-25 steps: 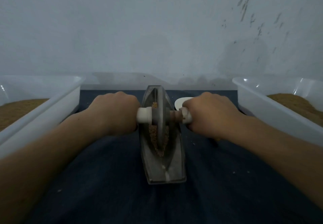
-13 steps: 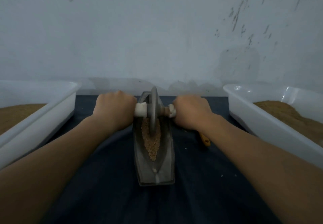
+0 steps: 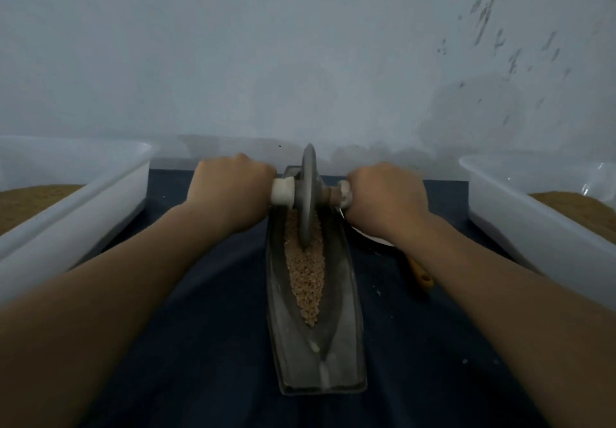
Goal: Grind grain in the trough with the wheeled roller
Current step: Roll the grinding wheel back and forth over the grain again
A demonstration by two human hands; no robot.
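The grey metal wheel [image 3: 308,197] stands upright at the far end of the boat-shaped trough [image 3: 336,337], in tan grain [image 3: 305,277]. The left hand [image 3: 230,194] and right hand [image 3: 386,197] each grip its axle. Two white tubs [image 3: 86,204] flank them.

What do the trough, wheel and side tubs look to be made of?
Trough: dull grey metal, probably cast; matte, scuffed, with pale streaks. Grinding wheel: same grey metal, a smooth thin-edged disc. Left tub and right tub: likely translucent white plastic, with thin rolled rims and glossy highlights on the right one.
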